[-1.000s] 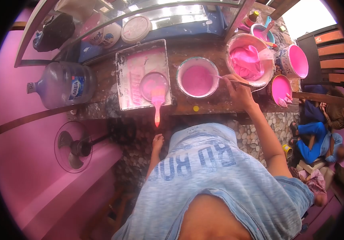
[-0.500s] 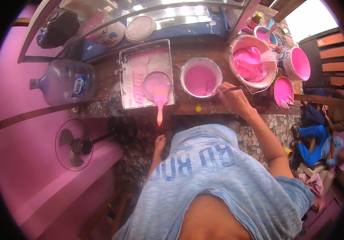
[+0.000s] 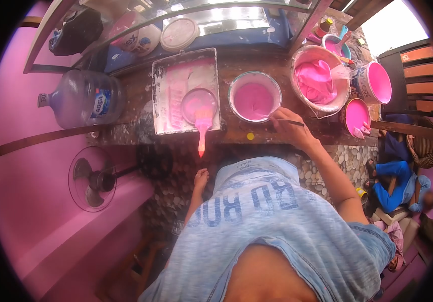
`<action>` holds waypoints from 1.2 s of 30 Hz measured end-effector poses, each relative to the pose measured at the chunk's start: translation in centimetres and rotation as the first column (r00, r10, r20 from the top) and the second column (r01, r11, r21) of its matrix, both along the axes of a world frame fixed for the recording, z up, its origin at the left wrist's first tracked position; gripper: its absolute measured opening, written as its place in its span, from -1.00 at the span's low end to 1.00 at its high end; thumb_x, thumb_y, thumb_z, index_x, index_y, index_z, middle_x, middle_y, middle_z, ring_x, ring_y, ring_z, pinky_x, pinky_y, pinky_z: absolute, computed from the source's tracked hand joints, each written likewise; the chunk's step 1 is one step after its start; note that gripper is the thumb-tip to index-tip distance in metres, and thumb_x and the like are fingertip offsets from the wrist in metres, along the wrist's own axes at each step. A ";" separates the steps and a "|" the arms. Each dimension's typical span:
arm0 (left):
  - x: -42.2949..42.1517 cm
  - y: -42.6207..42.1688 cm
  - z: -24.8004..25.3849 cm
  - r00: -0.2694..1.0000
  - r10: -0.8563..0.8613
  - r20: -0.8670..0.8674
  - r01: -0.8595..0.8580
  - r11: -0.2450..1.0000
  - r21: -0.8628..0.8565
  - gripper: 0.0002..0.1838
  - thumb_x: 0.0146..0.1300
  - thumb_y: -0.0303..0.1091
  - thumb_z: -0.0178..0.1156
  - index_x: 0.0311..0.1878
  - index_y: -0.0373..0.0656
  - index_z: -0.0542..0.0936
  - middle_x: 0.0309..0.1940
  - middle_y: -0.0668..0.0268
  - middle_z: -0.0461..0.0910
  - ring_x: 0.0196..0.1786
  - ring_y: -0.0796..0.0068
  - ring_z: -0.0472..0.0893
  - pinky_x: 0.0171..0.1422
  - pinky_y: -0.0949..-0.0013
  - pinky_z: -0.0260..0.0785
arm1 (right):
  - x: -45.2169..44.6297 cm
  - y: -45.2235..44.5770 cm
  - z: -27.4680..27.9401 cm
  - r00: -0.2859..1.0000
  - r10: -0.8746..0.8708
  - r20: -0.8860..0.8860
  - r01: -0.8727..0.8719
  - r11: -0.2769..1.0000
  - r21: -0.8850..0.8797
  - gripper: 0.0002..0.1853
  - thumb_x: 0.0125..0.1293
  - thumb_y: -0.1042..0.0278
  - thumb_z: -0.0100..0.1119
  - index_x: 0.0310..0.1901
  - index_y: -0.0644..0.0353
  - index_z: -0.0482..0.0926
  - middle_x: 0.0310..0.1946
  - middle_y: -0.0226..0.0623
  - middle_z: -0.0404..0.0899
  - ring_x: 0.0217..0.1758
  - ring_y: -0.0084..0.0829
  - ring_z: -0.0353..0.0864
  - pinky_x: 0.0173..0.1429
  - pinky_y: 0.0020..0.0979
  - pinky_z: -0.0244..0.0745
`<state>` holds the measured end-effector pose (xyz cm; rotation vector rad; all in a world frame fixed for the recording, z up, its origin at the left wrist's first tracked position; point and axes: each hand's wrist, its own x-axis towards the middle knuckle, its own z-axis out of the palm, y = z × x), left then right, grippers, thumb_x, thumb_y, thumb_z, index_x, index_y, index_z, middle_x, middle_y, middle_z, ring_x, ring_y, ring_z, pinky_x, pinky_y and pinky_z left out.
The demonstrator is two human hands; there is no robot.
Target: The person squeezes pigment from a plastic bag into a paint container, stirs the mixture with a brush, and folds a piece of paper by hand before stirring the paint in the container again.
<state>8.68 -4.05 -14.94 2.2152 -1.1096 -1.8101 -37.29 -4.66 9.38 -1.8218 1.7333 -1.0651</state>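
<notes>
My right hand (image 3: 291, 126) grips a thin dark-handled stick (image 3: 293, 122), possibly a slim brush. Its pale front end crosses the rim of a white bucket (image 3: 231, 104) and reaches the pink paint (image 3: 254, 100) inside. Below the table edge, my left hand (image 3: 201, 177) hangs with its fingers curled; I see nothing in it. Just above that hand, a flat paintbrush (image 3: 203, 131) with pink bristles rests on a round container (image 3: 190, 100) in a paint-smeared tray (image 3: 160, 108). The brush's handle sticks out past the tray's front edge.
To the right stand a large bucket (image 3: 322, 106) holding pink-covered material, a pink-lined pail (image 3: 379, 83) and a pink tin (image 3: 356, 118). A water jug (image 3: 83, 100) lies left. A fan (image 3: 94, 181) is below it. Other people (image 3: 398, 181) sit at right. A yellow cap (image 3: 250, 136) lies near the edge.
The view has shifted slightly. My right hand stays by the bucket's rim with the stick, with only a small change in its pose. My left hand has hardly moved.
</notes>
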 end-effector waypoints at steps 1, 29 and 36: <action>0.2 0.1 -0.1 1.000 -0.006 -0.001 0.006 1.000 0.010 -0.67 0.28 -0.33 0.18 0.12 -0.11 0.55 -0.28 0.45 0.59 -0.32 0.65 0.55 -0.29 0.54 0.40 | 0.5 -0.4 0.0 1.000 0.013 -0.003 -0.013 1.000 0.002 -0.91 0.26 0.56 0.18 -0.21 0.28 0.53 -0.33 -0.10 0.52 -0.25 -0.05 0.58 -0.17 -0.19 0.51; 0.8 0.9 -0.7 1.000 -0.016 0.011 0.017 1.000 -0.011 -0.67 0.28 -0.32 0.19 0.10 -0.15 0.56 -0.21 0.38 0.62 -0.25 0.59 0.59 -0.20 0.50 0.44 | -1.7 0.2 -1.0 0.995 -0.078 -0.056 0.075 0.995 -0.059 -0.94 0.34 0.50 0.12 -0.23 0.30 0.49 -0.35 -0.09 0.52 -0.25 -0.03 0.57 -0.21 -0.14 0.47; 0.6 1.0 -0.4 1.000 0.004 0.004 -0.004 1.000 0.013 -0.68 0.28 -0.32 0.18 0.09 -0.15 0.57 -0.22 0.41 0.61 -0.26 0.61 0.59 -0.23 0.51 0.43 | -1.1 -1.9 -1.9 0.990 -0.140 -0.017 0.137 0.983 -0.126 -0.93 0.32 0.51 0.15 -0.20 0.27 0.52 -0.34 -0.10 0.52 -0.26 -0.03 0.55 -0.17 -0.18 0.48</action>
